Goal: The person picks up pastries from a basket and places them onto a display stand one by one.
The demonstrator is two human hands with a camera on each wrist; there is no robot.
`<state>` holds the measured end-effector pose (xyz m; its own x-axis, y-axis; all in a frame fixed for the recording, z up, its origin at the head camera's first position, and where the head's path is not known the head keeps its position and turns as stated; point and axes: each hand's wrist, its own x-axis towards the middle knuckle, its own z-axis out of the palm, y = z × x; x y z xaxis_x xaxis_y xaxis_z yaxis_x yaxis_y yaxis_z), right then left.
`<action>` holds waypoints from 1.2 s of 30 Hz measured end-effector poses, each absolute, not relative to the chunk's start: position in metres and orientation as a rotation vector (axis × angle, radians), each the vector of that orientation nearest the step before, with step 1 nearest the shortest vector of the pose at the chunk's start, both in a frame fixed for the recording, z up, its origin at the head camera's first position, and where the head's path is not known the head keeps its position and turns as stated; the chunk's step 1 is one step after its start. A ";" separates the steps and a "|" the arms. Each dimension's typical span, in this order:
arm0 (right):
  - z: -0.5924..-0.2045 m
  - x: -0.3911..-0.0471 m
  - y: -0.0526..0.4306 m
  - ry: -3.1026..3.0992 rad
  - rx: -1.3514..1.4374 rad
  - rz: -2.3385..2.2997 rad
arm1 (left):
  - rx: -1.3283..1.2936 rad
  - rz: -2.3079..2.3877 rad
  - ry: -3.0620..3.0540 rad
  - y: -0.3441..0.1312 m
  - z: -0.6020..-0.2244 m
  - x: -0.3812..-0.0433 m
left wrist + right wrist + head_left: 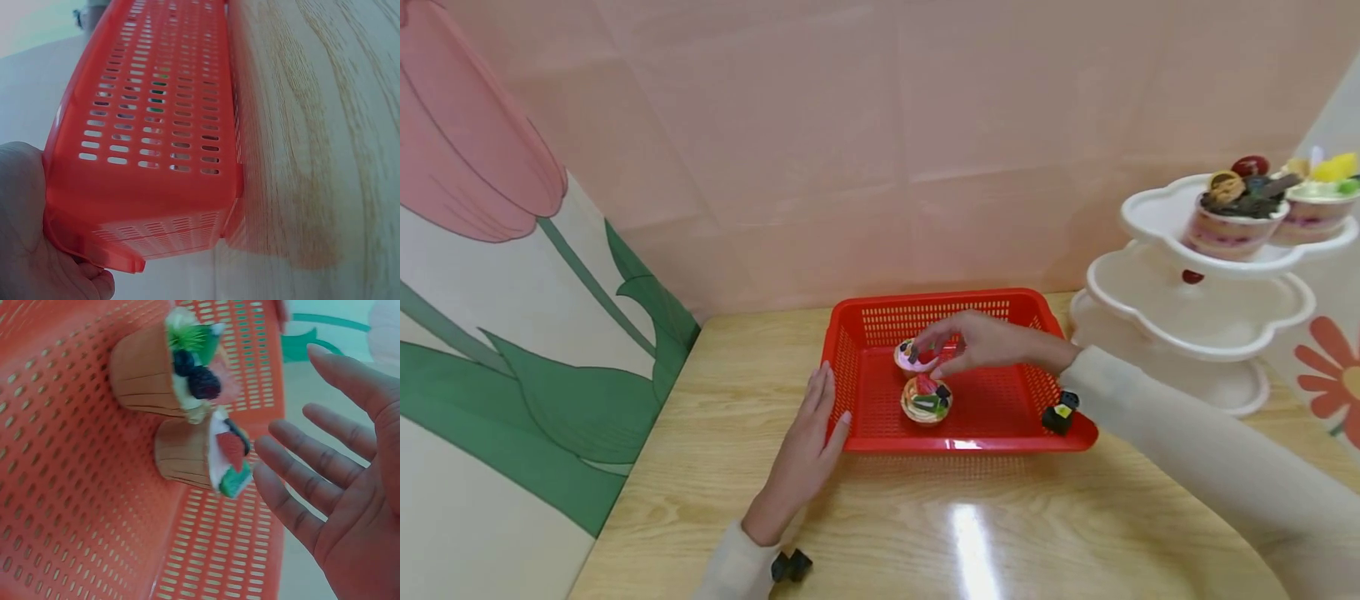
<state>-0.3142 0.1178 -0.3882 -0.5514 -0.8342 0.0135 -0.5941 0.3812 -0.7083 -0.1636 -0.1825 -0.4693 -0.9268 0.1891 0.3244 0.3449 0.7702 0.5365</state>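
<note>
A red plastic basket [962, 446] stands on the wooden table. Its near left corner is held by my left hand [808, 429], whose fingers lie along the left rim; in the left wrist view the fingertips [103, 284] curl at the rim. Inside, toward the left, are two toy cupcakes: a nearer one with fruit and green topping [927, 402] and a farther one with pale cream [904, 358]. Over the farther cupcake hovers my right hand [977, 340]. The right wrist view shows that hand [350, 481] with fingers spread apart, beside both upright cupcakes, gripping nothing.
To the right stands a white tiered stand [1202, 304] with scalloped plates. Its top plate bears a chocolate-topped dessert cup [1232, 225] and a fruit-topped cup [1318, 212]. A pink backdrop [865, 150] hangs behind the table [730, 400].
</note>
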 end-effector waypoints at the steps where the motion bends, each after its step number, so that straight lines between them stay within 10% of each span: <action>1: -0.392 -0.315 0.117 2.304 -1.274 -0.938 | -0.416 -0.894 -2.714 -0.182 -0.469 -0.164; 36: -0.421 -0.303 0.104 2.330 -1.338 -0.400 | -0.433 -0.894 -2.691 -0.183 -0.468 -0.166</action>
